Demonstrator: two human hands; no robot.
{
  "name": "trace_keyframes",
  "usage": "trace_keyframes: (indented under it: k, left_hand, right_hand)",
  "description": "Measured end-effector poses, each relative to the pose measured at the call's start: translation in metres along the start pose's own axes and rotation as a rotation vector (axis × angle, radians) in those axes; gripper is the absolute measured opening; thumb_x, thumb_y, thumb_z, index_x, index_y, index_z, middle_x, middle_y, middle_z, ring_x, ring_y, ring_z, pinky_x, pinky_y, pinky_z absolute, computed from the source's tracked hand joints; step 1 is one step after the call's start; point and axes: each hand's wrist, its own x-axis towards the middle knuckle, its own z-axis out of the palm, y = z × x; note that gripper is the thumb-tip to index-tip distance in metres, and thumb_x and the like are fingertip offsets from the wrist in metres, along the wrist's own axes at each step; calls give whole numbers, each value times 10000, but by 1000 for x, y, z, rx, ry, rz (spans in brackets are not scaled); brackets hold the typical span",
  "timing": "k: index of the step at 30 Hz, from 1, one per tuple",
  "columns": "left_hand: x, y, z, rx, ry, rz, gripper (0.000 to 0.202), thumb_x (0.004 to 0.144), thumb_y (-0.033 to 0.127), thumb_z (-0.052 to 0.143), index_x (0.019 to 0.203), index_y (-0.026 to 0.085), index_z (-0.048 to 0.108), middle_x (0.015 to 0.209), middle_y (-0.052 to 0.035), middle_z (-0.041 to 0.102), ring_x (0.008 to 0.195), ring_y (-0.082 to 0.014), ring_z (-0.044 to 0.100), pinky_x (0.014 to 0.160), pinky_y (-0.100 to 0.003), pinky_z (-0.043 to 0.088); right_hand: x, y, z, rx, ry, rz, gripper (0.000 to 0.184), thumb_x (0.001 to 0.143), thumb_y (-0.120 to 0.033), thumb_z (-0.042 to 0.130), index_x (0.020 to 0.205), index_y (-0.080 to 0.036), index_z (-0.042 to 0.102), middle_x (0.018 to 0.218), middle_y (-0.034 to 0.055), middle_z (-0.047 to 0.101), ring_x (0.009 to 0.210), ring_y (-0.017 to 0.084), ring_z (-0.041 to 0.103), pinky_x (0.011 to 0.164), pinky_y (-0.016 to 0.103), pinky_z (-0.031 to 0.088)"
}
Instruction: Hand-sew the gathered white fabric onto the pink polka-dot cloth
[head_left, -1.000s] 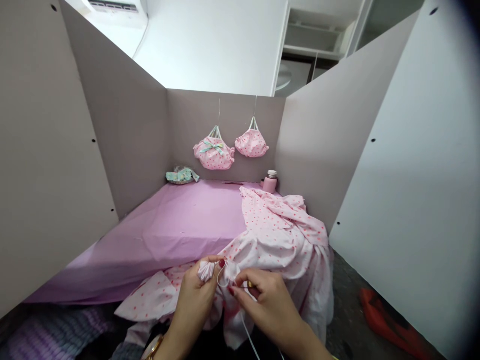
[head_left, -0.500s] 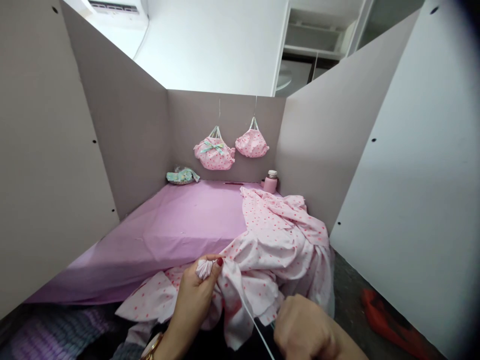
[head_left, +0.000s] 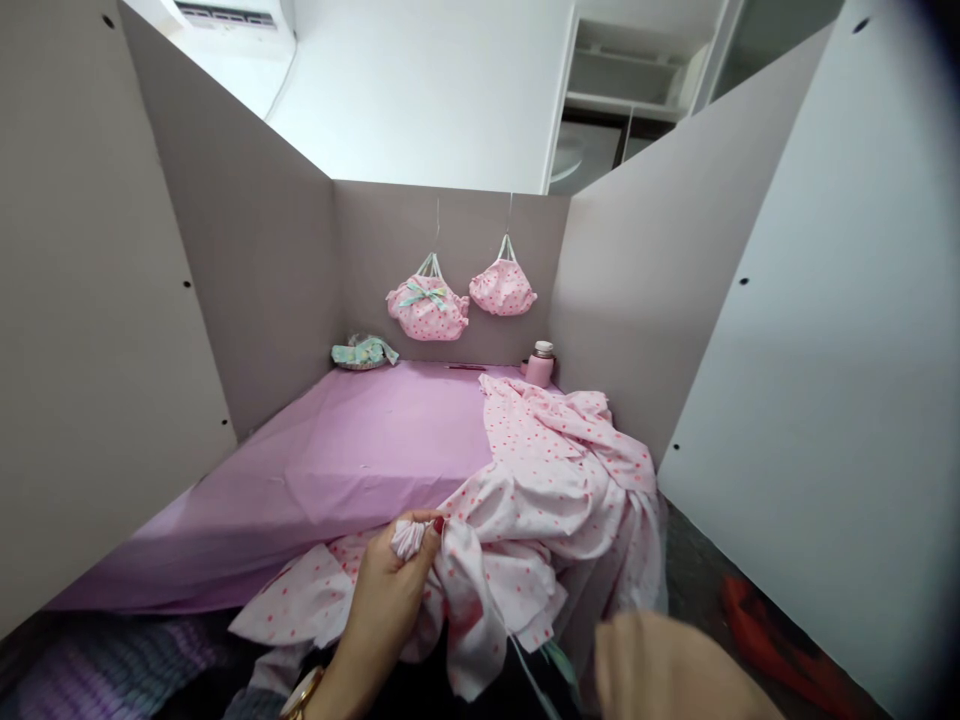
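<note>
My left hand is closed on pink dotted fabric, thumb pressed against the forefinger. A gathered, pleated bunch of this fabric pokes up between the fingers. A thin white thread or strand slants down from the cloth by the thumb towards the bottom edge. Low on the right, my right hand is smeared by motion and its fingers are hidden. Whether it grips the strand does not show. The fabric spreads over the front of the bed-like surface and hangs over its edge.
Grey panels enclose a surface under a purple cloth. Two dotted fabric pieces, one with a bow, one plain, hang at the back. A pink bottle and green patterned cloth stand behind. Red cloth lies lower right.
My right hand has moved right and slightly down, out over the dark floor side, and is more blurred. My left hand and the gathered fabric have stayed in place.
</note>
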Motion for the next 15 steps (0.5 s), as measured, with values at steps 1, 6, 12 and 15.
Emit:
trace_keyframes:
  k: [1, 6, 12, 15]
  left_hand:
    - [0, 0, 0, -7, -9, 8, 217, 759, 361, 583, 795, 158, 649, 687, -23, 678, 650, -192, 602, 603, -246, 461]
    - [-3, 5, 2, 1, -157, 66, 199, 767, 337, 585, 784, 152, 657, 637, -16, 658, 583, -165, 574, 548, -225, 439]
    - [-3, 11, 2, 30, -218, 67, 183, 764, 319, 589, 744, 153, 663, 632, -12, 643, 577, -148, 544, 551, -214, 419]
    - [-2, 12, 2, 25, -224, 58, 179, 758, 318, 595, 740, 153, 663, 629, -11, 640, 578, -147, 542, 556, -214, 418]
  right_hand:
    - [6, -1, 4, -30, 128, 54, 566, 647, -752, 466, 631, -217, 649, 443, -14, 456, 423, 93, 461, 442, 185, 378]
    - [48, 15, 20, -195, 475, 293, 293, 801, -378, 573, 996, -165, 621, 557, -38, 418, 487, 94, 355, 454, 200, 275]
    - [54, 17, 22, -290, 441, 281, 209, 813, -252, 526, 673, -116, 599, 541, -29, 443, 504, 89, 361, 471, 197, 273]
    - [49, 15, 21, -352, 442, 265, 205, 822, -238, 511, 668, -125, 586, 546, -29, 447, 512, 94, 377, 472, 195, 279]
